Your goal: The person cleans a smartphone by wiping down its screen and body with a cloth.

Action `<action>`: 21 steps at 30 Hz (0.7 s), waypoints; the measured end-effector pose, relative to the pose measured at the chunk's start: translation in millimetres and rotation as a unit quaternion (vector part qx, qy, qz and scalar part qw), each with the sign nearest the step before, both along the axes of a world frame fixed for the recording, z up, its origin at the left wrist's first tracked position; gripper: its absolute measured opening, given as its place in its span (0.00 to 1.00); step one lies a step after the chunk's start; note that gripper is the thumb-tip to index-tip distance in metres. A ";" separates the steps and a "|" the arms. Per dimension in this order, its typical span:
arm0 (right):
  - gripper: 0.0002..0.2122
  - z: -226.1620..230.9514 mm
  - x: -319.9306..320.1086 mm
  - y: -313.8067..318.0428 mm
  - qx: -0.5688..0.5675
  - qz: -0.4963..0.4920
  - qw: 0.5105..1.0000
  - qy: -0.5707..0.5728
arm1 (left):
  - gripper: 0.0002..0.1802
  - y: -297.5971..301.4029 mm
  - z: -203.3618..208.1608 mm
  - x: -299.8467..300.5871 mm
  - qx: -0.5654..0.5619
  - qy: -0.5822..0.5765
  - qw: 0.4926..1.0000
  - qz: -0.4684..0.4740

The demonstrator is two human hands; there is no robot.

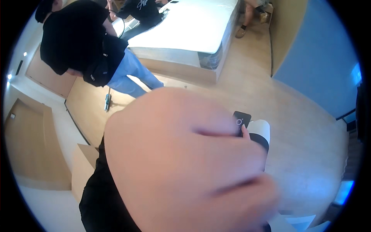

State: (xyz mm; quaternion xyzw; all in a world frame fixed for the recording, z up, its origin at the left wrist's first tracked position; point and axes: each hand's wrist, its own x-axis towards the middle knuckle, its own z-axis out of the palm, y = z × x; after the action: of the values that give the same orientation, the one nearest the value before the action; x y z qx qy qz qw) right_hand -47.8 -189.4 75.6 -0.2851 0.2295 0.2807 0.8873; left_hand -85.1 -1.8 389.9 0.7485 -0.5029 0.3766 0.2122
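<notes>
My left hand [185, 154] fills the middle of the view, very close and blurred. Its back faces me and the fingers curl toward the right; whatever they may hold is hidden. Beyond it, a dark phone-like device [242, 116] with a ring mark on its face is partly covered. A fingertip of my right hand [245, 132] presses along the device's edge, while the rest of that hand is out of sight behind the left. Beside the device is a white rounded thing [261, 128] with a black band, which I cannot identify.
A person in black top and jeans [75, 38] stands at the upper left. Another in black [141, 11] leans by a white mattress [181, 29] on a wooden base. A third person's leg [248, 17] shows far right. A green-and-grey tool [107, 102] is on the wooden floor [305, 154].
</notes>
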 end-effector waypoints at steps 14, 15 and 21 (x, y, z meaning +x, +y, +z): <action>0.25 12.7 -48.5 -8.6 0.022 -0.015 1.000 -0.010 | 0.28 -23.5 -230.8 -28.5 -0.060 0.432 0.881 0.186; 0.25 6.8 -52.0 -7.2 0.024 -0.019 0.999 -0.016 | 0.26 -34.2 -254.9 -33.2 -0.081 0.454 0.868 0.185; 0.26 -37.3 -82.2 -11.1 0.042 -0.063 0.993 -0.090 | 0.16 -67.5 -329.3 -86.3 -0.157 0.500 0.827 0.203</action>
State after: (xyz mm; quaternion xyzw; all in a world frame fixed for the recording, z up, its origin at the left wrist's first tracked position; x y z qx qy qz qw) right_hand -130.0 -200.5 38.4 -0.2568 0.1542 0.2072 0.9313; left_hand -171.4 -69.2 60.6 0.8760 -0.0990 0.0599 0.4682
